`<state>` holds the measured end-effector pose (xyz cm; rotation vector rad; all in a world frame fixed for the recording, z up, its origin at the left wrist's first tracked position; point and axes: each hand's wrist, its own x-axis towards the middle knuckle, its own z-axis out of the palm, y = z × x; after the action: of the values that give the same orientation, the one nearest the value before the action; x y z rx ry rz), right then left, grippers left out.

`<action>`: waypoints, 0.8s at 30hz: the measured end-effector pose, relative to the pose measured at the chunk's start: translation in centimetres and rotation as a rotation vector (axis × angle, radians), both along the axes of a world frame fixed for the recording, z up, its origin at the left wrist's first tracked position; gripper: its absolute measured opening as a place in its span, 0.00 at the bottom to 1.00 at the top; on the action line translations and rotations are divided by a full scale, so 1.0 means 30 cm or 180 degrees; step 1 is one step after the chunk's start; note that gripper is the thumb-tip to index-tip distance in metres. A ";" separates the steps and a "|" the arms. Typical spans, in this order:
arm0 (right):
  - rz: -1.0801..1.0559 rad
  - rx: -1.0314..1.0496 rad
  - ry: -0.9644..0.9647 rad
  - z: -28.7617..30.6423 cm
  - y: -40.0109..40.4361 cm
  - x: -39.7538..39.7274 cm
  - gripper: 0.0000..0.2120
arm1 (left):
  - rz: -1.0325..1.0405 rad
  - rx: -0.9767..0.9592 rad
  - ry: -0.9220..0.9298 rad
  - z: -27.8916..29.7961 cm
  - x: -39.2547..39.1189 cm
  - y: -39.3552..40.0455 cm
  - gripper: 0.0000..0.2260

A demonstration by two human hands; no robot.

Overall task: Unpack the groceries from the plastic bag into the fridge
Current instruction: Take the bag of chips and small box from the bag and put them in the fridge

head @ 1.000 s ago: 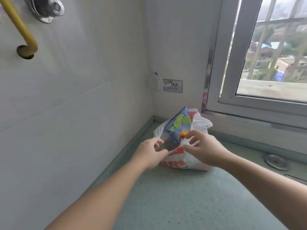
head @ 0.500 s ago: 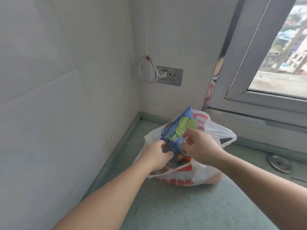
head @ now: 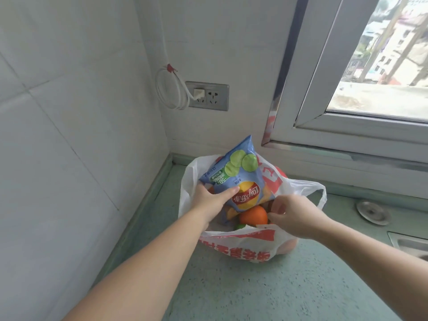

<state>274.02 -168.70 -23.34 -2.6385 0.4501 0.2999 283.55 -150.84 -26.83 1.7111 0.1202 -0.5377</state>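
Note:
A white plastic bag point(head: 245, 247) with red print stands open in the corner of the green counter point(head: 243, 293). A blue bag of crisps point(head: 240, 172) sticks up out of it, upside down. My left hand point(head: 212, 200) grips the crisps bag at its lower left, thumb across the front. My right hand point(head: 294, 216) pinches the right rim of the plastic bag with curled fingers. Inside the bag lie an orange fruit point(head: 253, 215) and a small green fruit point(head: 239, 226). The fridge is out of view.
White tiled walls point(head: 69, 135) close the left and back. A wall socket point(head: 207, 95) with a coiled white cable point(head: 170, 89) sits above the bag. A window frame point(head: 347, 130) stands at the right. A round metal cap point(head: 372, 212) and a sink edge point(head: 407, 242) lie to the right.
The view has come closer to the bag. My left hand has taken hold of the crisps bag. My right hand moved off it to the plastic bag's right rim, showing the fruit inside.

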 end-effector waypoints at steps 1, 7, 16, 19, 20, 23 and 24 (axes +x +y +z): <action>0.0004 0.0001 0.0055 -0.007 -0.010 -0.006 0.11 | 0.0061 -0.0079 0.0042 -0.009 0.006 -0.012 0.44; 0.0085 -0.0156 0.0353 -0.043 -0.053 -0.043 0.07 | -0.0091 -0.0185 0.0144 -0.069 0.005 -0.067 0.28; 0.0321 -0.0794 0.0773 -0.097 -0.060 -0.033 0.16 | 0.0106 0.0060 -0.0411 -0.114 0.005 -0.090 0.23; 0.0290 -0.0823 0.0532 -0.105 -0.053 -0.011 0.13 | 0.0183 -0.0036 -0.0679 -0.080 0.004 -0.080 0.24; 0.0276 -0.0823 0.0425 -0.108 -0.049 -0.004 0.12 | 0.0214 -0.0035 -0.0790 -0.068 0.006 -0.072 0.24; 0.0220 -0.0739 0.0227 -0.118 -0.044 0.015 0.12 | 0.0258 0.0111 -0.1186 -0.039 0.016 -0.036 0.26; 0.0208 -0.0729 0.0217 -0.120 -0.044 0.020 0.13 | 0.0280 0.0168 -0.1296 -0.026 0.018 -0.021 0.27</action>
<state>274.62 -170.02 -26.93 -2.8776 0.4444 0.3802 284.10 -151.46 -27.60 1.8237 -0.0831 -0.1153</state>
